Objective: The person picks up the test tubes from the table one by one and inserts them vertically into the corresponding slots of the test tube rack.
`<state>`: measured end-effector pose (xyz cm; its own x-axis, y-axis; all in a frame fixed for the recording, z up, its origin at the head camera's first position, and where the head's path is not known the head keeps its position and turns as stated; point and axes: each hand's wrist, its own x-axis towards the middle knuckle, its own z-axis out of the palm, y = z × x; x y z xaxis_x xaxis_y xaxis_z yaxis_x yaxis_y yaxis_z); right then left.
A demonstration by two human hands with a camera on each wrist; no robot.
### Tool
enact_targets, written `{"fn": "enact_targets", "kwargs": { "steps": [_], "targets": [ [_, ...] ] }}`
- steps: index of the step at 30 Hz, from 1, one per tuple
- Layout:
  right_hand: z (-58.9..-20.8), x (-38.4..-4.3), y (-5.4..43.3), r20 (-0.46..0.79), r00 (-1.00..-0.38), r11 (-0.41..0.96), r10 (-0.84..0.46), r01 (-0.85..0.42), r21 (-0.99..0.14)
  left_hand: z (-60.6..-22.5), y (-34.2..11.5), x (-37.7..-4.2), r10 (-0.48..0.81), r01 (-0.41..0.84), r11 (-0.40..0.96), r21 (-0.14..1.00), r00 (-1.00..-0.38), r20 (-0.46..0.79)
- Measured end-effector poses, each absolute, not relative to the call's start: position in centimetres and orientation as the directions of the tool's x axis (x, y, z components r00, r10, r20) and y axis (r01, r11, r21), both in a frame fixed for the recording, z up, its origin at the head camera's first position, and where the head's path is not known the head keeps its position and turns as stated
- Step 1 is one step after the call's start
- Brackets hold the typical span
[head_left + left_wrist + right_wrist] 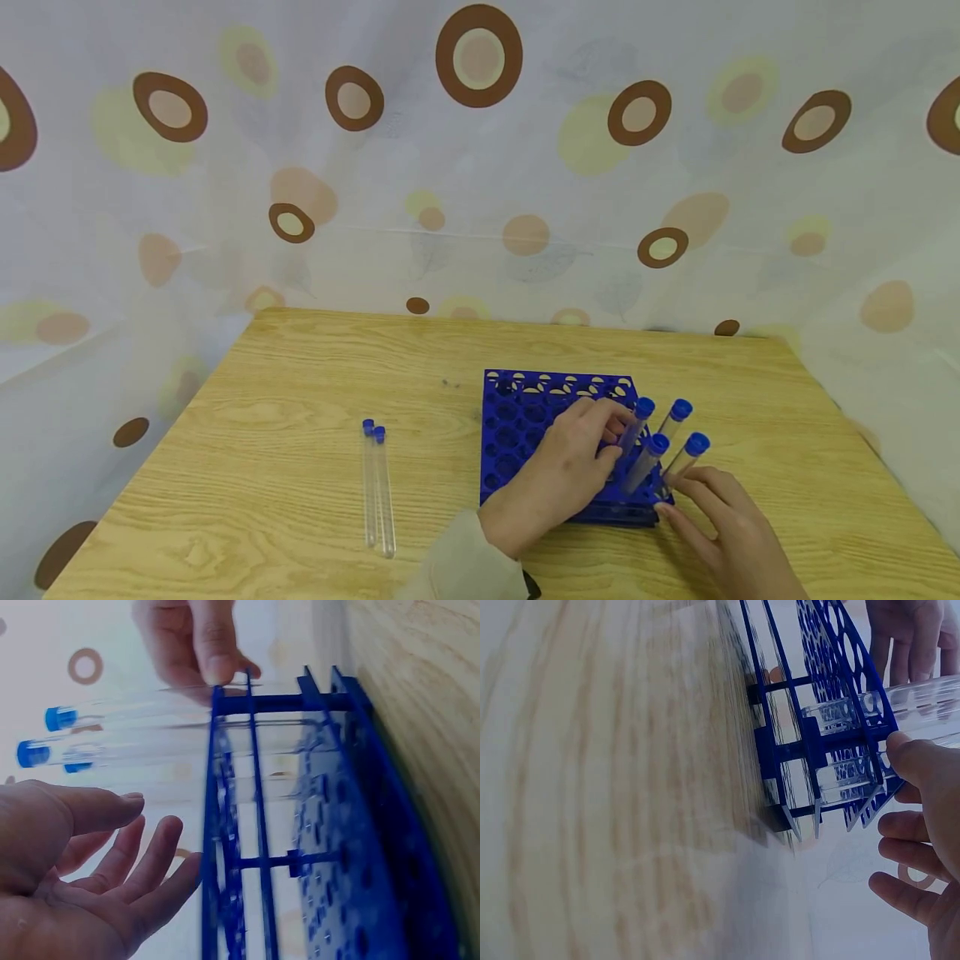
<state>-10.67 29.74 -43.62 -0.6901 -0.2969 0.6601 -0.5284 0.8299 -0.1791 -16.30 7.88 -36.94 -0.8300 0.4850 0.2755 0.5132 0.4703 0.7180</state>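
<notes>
We're seemingly seating tubes (pixel 645 467) in the rack (pixel 520 425): left hand (pixel 562 467), fingers apart; right hand (pixel 723 517), grip unclear; next calls for steadying it.

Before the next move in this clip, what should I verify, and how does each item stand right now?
1. Blue rack upright on the table: ok.
2. Right hand touching the rack's end: ok.
3. Left hand free of any tube: ok, fingers loosely curled.
4. Four standing tubes capped: ok.
5. Two lying tubes racked: not ok, they're left of the rack.
6. Caps pressed fully home: cannot tell.
</notes>
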Motion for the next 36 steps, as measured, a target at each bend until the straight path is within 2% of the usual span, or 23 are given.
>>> {"fn": "enact_targets", "kwargs": {
  "steps": [4, 13, 21, 26, 32, 36],
  "targets": [
    [-43.6, -10.7, 29.8, 0.661, -0.685, 0.830, -0.305, -0.532, -0.169, -36.3, 7.0, -16.3, 0.471, 0.522, 0.471, 0.712, -0.831, 0.297],
    [-43.7, -10.8, 29.9, 0.665, -0.674, 0.828, -0.322, -0.541, -0.148, -35.9, 4.0, -16.7, 0.380, 0.467, 0.478, 0.743, -0.873, 0.305],
    [-43.9, -11.0, 30.0, 0.692, -0.644, 0.802, -0.327, -0.576, -0.157, -35.7, 1.6, -16.9, 0.315, 0.442, 0.398, 0.804, -0.889, 0.333],
    [-43.8, -10.9, 29.9, 0.677, -0.659, 0.807, -0.329, -0.568, -0.160, -35.5, -0.3, -16.6, 0.262, 0.406, 0.382, 0.830, -0.909, 0.324],
    [-43.7, -10.9, 29.9, 0.674, -0.663, 0.809, -0.326, -0.564, -0.163, -35.6, -2.6, -16.4, 0.186, 0.426, 0.417, 0.803, -0.905, 0.384],
    [-43.8, -10.8, 29.9, 0.668, -0.669, 0.809, -0.326, -0.563, -0.169, -35.9, -3.8, -16.3, 0.146, 0.392, 0.443, 0.806, -0.919, 0.366]
  ]
}}
